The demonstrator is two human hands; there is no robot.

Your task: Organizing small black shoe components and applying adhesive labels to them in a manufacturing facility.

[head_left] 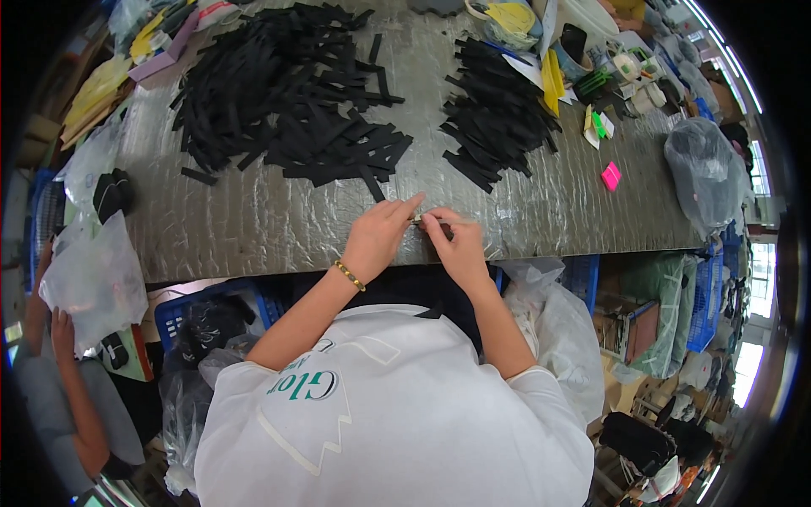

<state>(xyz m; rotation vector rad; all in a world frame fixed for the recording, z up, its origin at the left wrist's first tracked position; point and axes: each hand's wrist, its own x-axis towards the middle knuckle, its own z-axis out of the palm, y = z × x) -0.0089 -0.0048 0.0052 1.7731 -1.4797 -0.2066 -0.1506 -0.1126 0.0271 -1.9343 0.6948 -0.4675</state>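
Observation:
My left hand (380, 232) and my right hand (459, 245) meet over the near edge of the table, fingertips almost touching. Both are closed in a pinch around something small and pale; fingers cover most of it, so its kind cannot be made out. A thin, light-coloured piece shows along the right fingers. Just beyond my hands lies a large heap of short black fabric strips (253, 101) on the left. A smaller pile of similar black strips (498, 114) lies to the right. One strip's end points toward my left fingertips.
The table (253, 228) has a shiny, wrinkled covering. A pink piece (611, 176) lies on its right part, below a cluttered group of tubs and a cup (574, 63). A stuffed clear bag (705, 173) sits at the right edge. At left, another person's hand (63, 334) touches a translucent bag (93, 279).

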